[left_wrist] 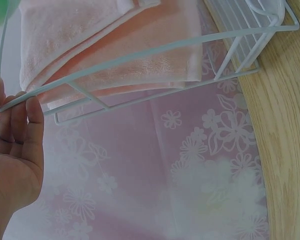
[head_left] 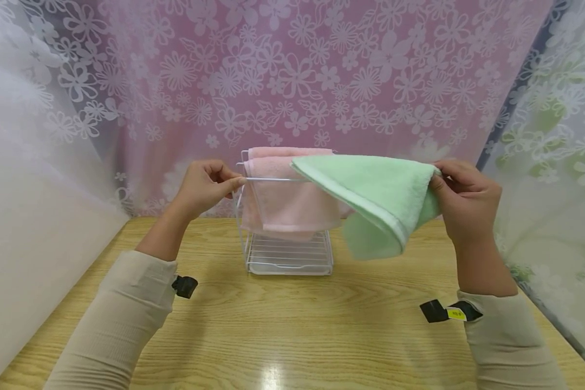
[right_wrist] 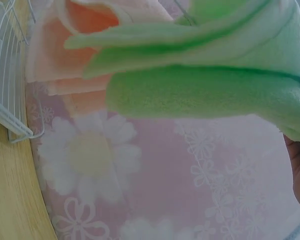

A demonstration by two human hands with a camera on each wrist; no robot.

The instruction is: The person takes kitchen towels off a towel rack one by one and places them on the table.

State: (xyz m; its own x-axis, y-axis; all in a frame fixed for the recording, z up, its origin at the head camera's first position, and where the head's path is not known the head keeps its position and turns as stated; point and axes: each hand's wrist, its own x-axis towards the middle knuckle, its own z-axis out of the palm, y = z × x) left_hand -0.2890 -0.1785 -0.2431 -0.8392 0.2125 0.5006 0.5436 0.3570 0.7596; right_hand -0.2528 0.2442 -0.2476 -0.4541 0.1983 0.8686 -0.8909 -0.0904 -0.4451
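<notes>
A white wire towel rack (head_left: 273,179) stands on the table, with pink towels (head_left: 297,208) draped over its back bars. My left hand (head_left: 207,187) pinches the left end of the front bar between thumb and fingers; the left wrist view shows its fingertips (left_wrist: 35,107) at the frame's corner. To the right, my right hand (head_left: 470,200) grips a folded light green towel (head_left: 380,189) by its right end. The towel's left part overlaps the front bar in the head view, and its lower folds hang loose. In the right wrist view the green towel (right_wrist: 190,92) covers part of the pink ones.
At the rack's foot is a wire shelf over a white tray (head_left: 292,269). Underneath lies a wood-grain table (head_left: 253,325). A pink flowered curtain (head_left: 297,81) hangs behind, with pale sheets at both sides. Small black cameras (head_left: 434,311) sit on both wrists.
</notes>
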